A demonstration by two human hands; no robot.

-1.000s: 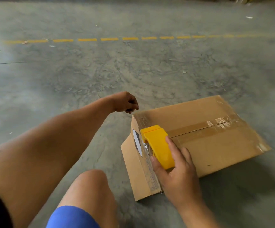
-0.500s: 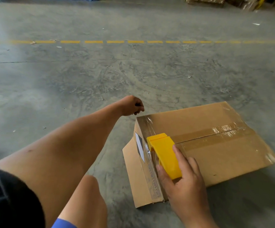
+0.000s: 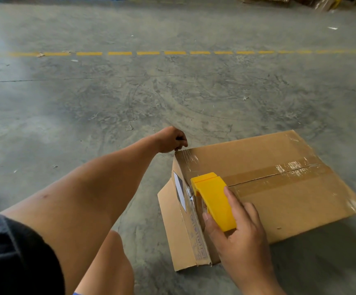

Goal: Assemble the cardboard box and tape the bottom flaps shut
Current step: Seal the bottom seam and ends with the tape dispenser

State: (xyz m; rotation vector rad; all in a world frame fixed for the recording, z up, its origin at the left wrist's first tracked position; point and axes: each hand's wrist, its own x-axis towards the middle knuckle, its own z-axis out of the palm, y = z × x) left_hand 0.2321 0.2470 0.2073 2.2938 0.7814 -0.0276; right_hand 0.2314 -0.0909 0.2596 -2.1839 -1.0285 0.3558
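A brown cardboard box [image 3: 279, 201] stands on the concrete floor with its closed flaps facing up; old brown tape runs along the centre seam. Clear tape lies along the box's left edge. My right hand [image 3: 236, 235] grips a yellow tape dispenser [image 3: 214, 199] pressed on the box's left edge near the seam. My left hand [image 3: 170, 141] is closed at the box's far left corner, pinching the end of the clear tape there. A loose side flap [image 3: 172, 226] leans outward on the left.
Grey concrete floor [image 3: 130, 99] all around, with a dashed yellow line [image 3: 172, 53] across it farther off. Stacked cardboard [image 3: 321, 2] lies at the far top right. My bare knee [image 3: 109, 262] is near the box's left flap.
The view has shifted slightly. The dispenser in my right hand has stayed at the left edge near the seam, and my left hand has moved down onto the far left corner.
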